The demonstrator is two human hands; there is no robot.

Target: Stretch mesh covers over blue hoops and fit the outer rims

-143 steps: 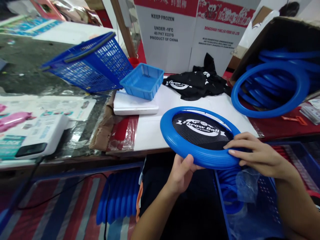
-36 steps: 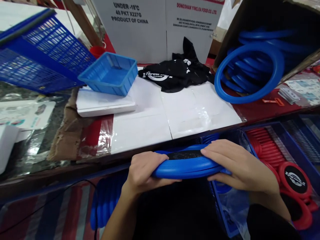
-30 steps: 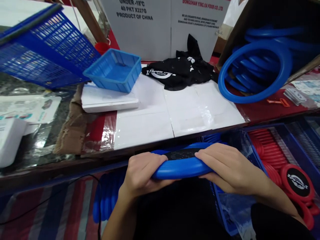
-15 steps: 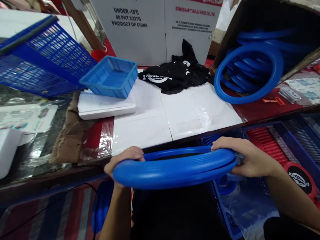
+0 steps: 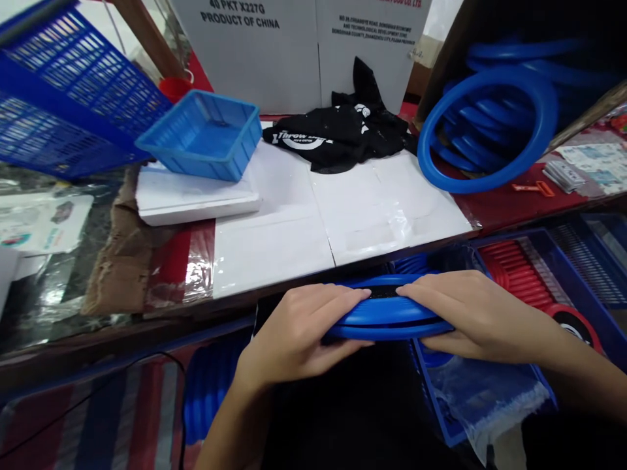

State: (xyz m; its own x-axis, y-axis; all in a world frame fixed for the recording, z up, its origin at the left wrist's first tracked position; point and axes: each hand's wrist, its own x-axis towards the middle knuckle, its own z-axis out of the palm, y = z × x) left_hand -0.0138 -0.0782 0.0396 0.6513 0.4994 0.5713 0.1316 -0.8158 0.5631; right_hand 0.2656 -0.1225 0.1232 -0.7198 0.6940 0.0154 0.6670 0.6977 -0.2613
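Note:
A blue plastic ring (image 5: 392,312) is held low in front of my body, just off the table's front edge. A dark gap runs along its outer rim, between an upper and a lower layer. My left hand (image 5: 301,329) is closed on its left part, thumb and fingers above and below the rim. The right side is gripped by my right hand (image 5: 473,316), fingers wrapped over the edge. Both hands are close together, and dark material shows between the fingertips inside the ring. Part of the ring is hidden under my hands.
On the table (image 5: 274,241) lie a black printed cloth (image 5: 337,140) and a light-blue tray (image 5: 206,140) on a white slab (image 5: 196,199). A box at right holds blue rings (image 5: 490,130). Below right, a crate holds red rings (image 5: 519,274). More blue rings (image 5: 208,388) sit below left.
My left hand has slid along the rim toward my right hand. The ring has shifted and turned between them, and the camera view has moved slightly.

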